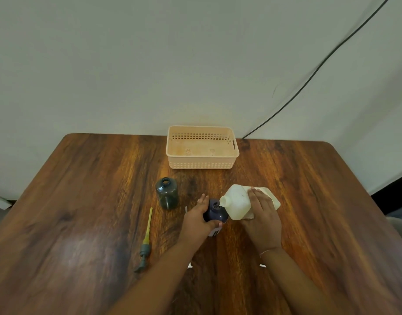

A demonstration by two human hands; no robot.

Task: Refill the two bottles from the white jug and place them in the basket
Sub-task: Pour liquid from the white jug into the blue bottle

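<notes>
Pouring: right hand (262, 214) grips the tilted white jug (238, 201), spout at the navy bottle (214, 212) clasped by left hand (197, 218); next, probably, the uncapped green bottle (167, 193).

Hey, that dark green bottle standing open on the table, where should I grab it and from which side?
Wrap a hand round the green bottle's wide round body, about mid-height, coming from its left side. It stands upright with its neck open, so a top grip would likely be poor, and the left hand holding the blue bottle crowds its right.
</notes>
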